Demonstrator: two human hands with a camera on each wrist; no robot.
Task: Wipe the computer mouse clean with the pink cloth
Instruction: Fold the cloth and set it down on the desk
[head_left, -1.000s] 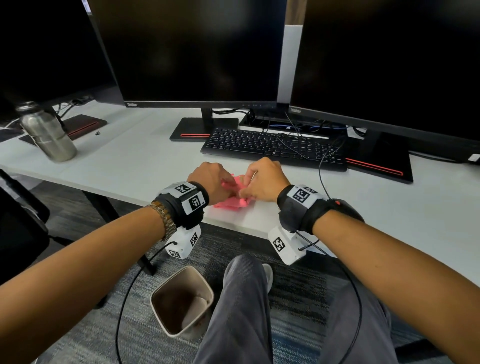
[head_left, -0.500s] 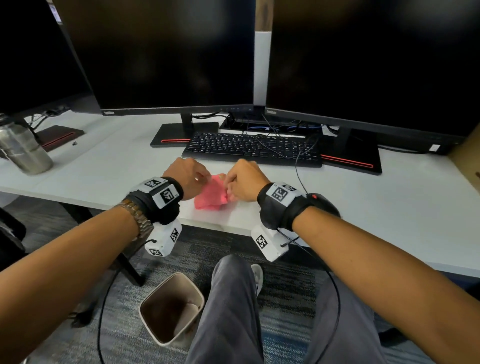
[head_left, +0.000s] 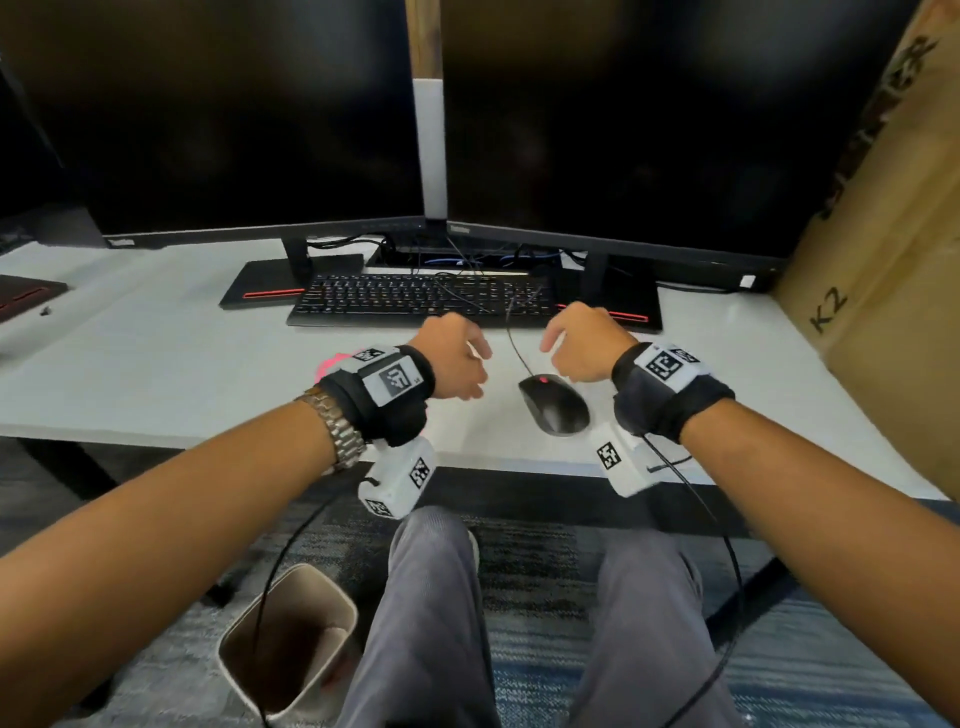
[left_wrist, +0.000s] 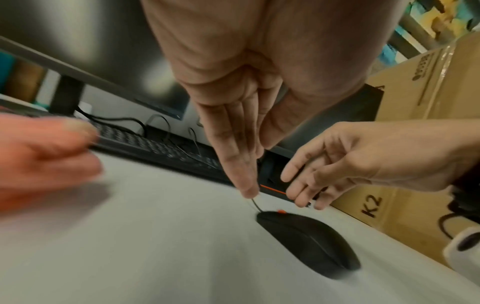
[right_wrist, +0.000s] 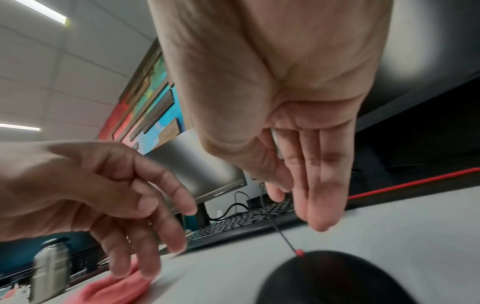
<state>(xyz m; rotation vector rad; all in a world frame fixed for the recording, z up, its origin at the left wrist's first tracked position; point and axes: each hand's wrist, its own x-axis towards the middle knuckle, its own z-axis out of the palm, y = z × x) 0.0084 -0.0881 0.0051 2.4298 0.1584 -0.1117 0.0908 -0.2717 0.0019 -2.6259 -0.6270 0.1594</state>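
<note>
hands, left (head_left: 457, 358) and right (head_left: 584, 345), hover with grip released above mouse (head_left: 555, 404); pink cloth (right_wrist: 114, 288) lies on desk (head_left: 156, 374)

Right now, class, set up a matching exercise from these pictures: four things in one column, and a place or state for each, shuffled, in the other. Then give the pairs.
Things:
1. mouse
2. pink cloth
3. keyboard
4. cardboard box

Places or states:
A. at the desk's right end, marked K2
B. lying on the desk under the left wrist
C. between the two hands, near the desk's front edge
D. in front of the monitors

Pairs: 1-C, 2-B, 3-D, 4-A
</note>
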